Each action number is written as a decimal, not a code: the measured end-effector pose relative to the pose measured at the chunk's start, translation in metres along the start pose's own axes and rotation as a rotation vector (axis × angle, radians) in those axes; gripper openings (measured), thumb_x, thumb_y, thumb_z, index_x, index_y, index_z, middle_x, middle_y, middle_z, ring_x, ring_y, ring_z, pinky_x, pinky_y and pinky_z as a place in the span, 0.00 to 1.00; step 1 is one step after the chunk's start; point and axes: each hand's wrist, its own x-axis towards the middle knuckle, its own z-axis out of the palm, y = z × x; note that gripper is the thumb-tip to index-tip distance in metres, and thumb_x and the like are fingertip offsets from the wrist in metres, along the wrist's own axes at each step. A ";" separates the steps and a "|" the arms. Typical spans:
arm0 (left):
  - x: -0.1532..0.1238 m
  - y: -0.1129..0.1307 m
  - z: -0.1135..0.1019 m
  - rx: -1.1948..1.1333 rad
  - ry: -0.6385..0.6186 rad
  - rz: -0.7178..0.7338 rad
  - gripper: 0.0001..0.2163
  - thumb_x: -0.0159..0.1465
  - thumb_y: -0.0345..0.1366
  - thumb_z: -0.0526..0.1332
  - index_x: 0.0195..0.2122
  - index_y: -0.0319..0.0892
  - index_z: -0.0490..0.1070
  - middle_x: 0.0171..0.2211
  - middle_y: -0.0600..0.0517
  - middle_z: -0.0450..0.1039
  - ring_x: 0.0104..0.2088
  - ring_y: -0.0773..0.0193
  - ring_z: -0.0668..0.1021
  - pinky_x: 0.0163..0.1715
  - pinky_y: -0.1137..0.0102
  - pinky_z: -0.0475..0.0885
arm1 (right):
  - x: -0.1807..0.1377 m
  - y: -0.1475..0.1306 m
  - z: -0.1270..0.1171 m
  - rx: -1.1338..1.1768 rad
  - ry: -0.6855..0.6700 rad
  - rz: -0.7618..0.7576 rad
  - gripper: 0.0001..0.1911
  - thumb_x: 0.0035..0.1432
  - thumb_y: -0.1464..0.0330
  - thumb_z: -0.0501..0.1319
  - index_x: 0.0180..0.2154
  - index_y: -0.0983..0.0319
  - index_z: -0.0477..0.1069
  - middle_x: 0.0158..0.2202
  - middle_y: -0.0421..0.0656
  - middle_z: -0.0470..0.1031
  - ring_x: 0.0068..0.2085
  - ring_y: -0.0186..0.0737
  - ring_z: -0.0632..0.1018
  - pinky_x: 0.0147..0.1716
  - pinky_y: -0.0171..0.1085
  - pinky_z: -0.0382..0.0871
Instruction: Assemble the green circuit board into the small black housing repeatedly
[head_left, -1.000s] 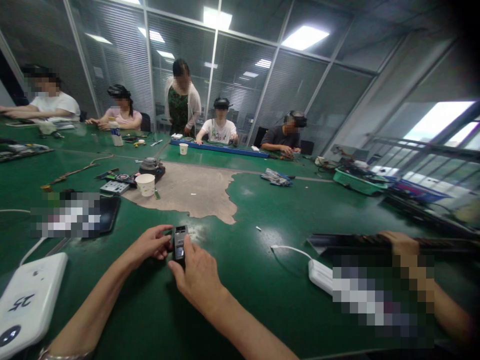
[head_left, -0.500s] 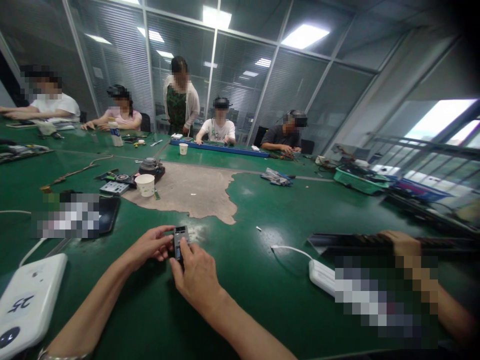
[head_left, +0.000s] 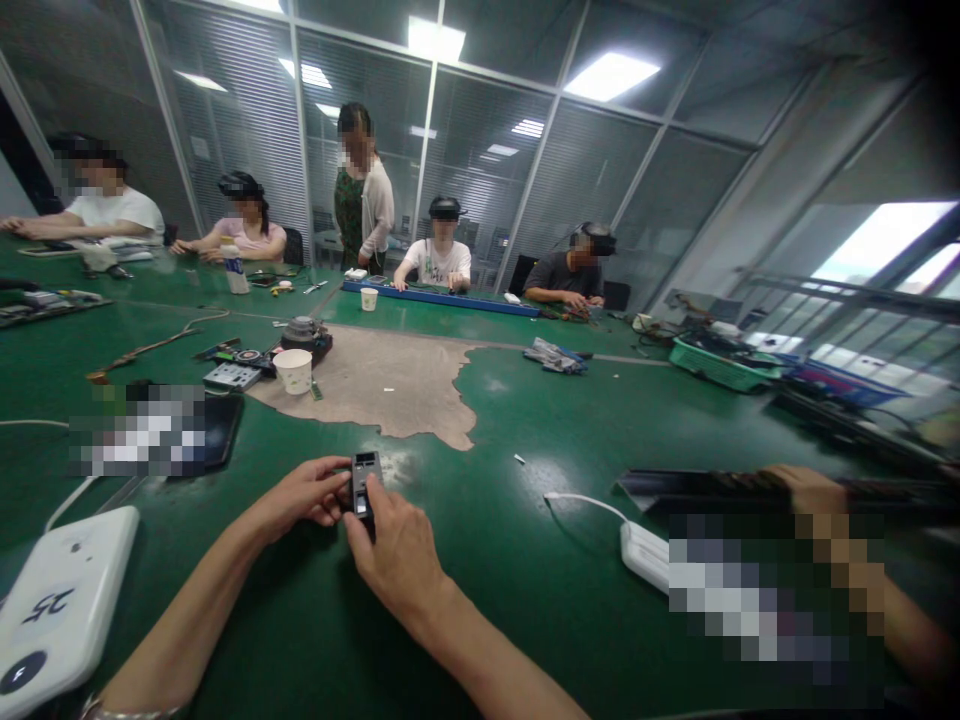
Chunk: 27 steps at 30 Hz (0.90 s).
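Note:
A small dark-grey rectangular device is held upright above the table, with dark slots at its top and a pale, shiny patch lower down. I cannot make out its exact kind. My left hand grips its left side between thumb and fingers. From the lower right, my right hand closes on the same device, its index finger lying on the front and the thumb at the lower edge. The right fingers partly cover the device's right side.
A paper cup and electronic parts stand by a torn brown sheet on the green table. A white power bank lies at left. At right, another person's hand rests on a long black part. Several people sit opposite.
My right index finger has shifted slightly to the right on the device, uncovering the shiny patch. The standing person across the table has turned and lowered an arm.

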 end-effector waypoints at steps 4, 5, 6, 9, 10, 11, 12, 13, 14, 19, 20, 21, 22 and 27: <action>-0.003 0.004 0.001 -0.006 -0.002 -0.013 0.26 0.60 0.45 0.63 0.57 0.41 0.62 0.30 0.52 0.72 0.25 0.68 0.76 0.25 0.74 0.72 | 0.005 -0.003 -0.008 0.052 0.058 -0.018 0.27 0.63 0.59 0.54 0.60 0.65 0.58 0.42 0.52 0.75 0.41 0.47 0.77 0.41 0.42 0.70; -0.004 0.005 0.002 -0.009 0.000 -0.015 0.26 0.60 0.45 0.63 0.57 0.41 0.62 0.29 0.52 0.72 0.25 0.68 0.76 0.25 0.74 0.72 | 0.006 -0.004 -0.012 0.070 0.080 -0.022 0.27 0.63 0.60 0.54 0.60 0.65 0.58 0.43 0.52 0.75 0.43 0.47 0.77 0.43 0.42 0.70; -0.005 0.007 0.003 -0.012 0.001 -0.016 0.27 0.60 0.45 0.63 0.58 0.41 0.61 0.29 0.52 0.72 0.25 0.68 0.76 0.25 0.73 0.72 | 0.007 -0.004 -0.017 0.086 0.104 -0.022 0.27 0.63 0.60 0.54 0.60 0.65 0.59 0.43 0.52 0.75 0.43 0.47 0.77 0.44 0.42 0.70; -0.007 0.011 0.005 -0.005 0.006 -0.017 0.29 0.59 0.44 0.64 0.59 0.39 0.60 0.29 0.51 0.73 0.26 0.67 0.76 0.26 0.72 0.73 | 0.006 0.001 -0.033 0.109 0.170 0.007 0.26 0.63 0.60 0.54 0.59 0.64 0.60 0.45 0.51 0.75 0.45 0.46 0.76 0.47 0.42 0.69; -0.008 0.011 0.005 0.001 0.008 -0.016 0.29 0.59 0.44 0.64 0.59 0.39 0.60 0.30 0.51 0.74 0.25 0.67 0.76 0.26 0.72 0.73 | 0.005 0.005 -0.038 0.108 0.184 0.022 0.26 0.63 0.60 0.54 0.59 0.64 0.60 0.46 0.51 0.75 0.45 0.46 0.76 0.47 0.42 0.69; -0.007 0.012 0.006 0.008 0.012 -0.016 0.29 0.59 0.44 0.64 0.60 0.39 0.59 0.30 0.50 0.74 0.25 0.67 0.76 0.26 0.72 0.72 | 0.002 0.009 -0.043 0.102 0.195 0.040 0.25 0.63 0.60 0.54 0.59 0.64 0.61 0.47 0.51 0.74 0.46 0.46 0.76 0.47 0.42 0.69; -0.007 0.011 0.006 0.016 0.019 -0.014 0.30 0.59 0.43 0.64 0.60 0.39 0.59 0.30 0.50 0.74 0.25 0.67 0.76 0.25 0.72 0.72 | -0.002 0.015 -0.047 0.091 0.203 0.059 0.25 0.63 0.61 0.55 0.59 0.64 0.61 0.48 0.51 0.74 0.46 0.46 0.76 0.47 0.41 0.69; -0.006 0.011 0.006 0.026 0.027 -0.013 0.30 0.59 0.43 0.64 0.61 0.39 0.58 0.30 0.50 0.74 0.24 0.67 0.76 0.25 0.72 0.72 | -0.006 0.021 -0.050 0.077 0.208 0.081 0.25 0.63 0.61 0.55 0.58 0.64 0.62 0.48 0.51 0.75 0.46 0.46 0.77 0.47 0.41 0.69; -0.005 0.010 0.006 0.036 0.035 -0.010 0.31 0.59 0.43 0.63 0.61 0.39 0.57 0.31 0.50 0.74 0.24 0.67 0.75 0.24 0.72 0.72 | -0.011 0.028 -0.053 0.059 0.211 0.103 0.24 0.63 0.61 0.54 0.58 0.64 0.63 0.47 0.51 0.75 0.46 0.47 0.77 0.47 0.42 0.69; 0.000 0.006 0.005 0.059 0.048 0.012 0.32 0.59 0.42 0.64 0.62 0.39 0.56 0.31 0.49 0.74 0.23 0.67 0.75 0.23 0.72 0.70 | -0.043 0.061 -0.060 -0.038 0.216 0.209 0.24 0.63 0.62 0.53 0.58 0.64 0.63 0.45 0.51 0.76 0.43 0.47 0.78 0.44 0.41 0.71; 0.000 0.006 0.005 0.063 0.047 0.018 0.32 0.58 0.42 0.64 0.62 0.39 0.57 0.31 0.49 0.74 0.23 0.67 0.75 0.23 0.72 0.70 | -0.049 0.066 -0.060 -0.055 0.221 0.230 0.24 0.64 0.62 0.53 0.58 0.64 0.63 0.45 0.51 0.76 0.43 0.47 0.78 0.44 0.41 0.71; 0.000 0.006 0.005 0.069 0.046 0.024 0.33 0.58 0.43 0.64 0.62 0.39 0.57 0.31 0.50 0.73 0.23 0.67 0.75 0.23 0.72 0.70 | -0.055 0.072 -0.060 -0.073 0.229 0.254 0.24 0.64 0.62 0.53 0.58 0.64 0.63 0.46 0.51 0.76 0.43 0.47 0.79 0.44 0.41 0.71; 0.000 0.006 0.005 0.076 0.043 0.028 0.33 0.58 0.43 0.64 0.62 0.39 0.56 0.31 0.50 0.73 0.24 0.67 0.74 0.23 0.72 0.70 | -0.061 0.076 -0.059 -0.091 0.236 0.278 0.24 0.64 0.62 0.53 0.58 0.65 0.63 0.46 0.52 0.76 0.43 0.47 0.78 0.44 0.41 0.71; 0.000 0.005 0.006 0.107 0.033 0.053 0.32 0.58 0.43 0.63 0.62 0.41 0.57 0.25 0.55 0.69 0.23 0.68 0.73 0.21 0.74 0.67 | -0.081 0.089 -0.054 -0.164 0.215 0.385 0.26 0.63 0.63 0.53 0.60 0.65 0.59 0.45 0.52 0.76 0.43 0.48 0.78 0.43 0.42 0.71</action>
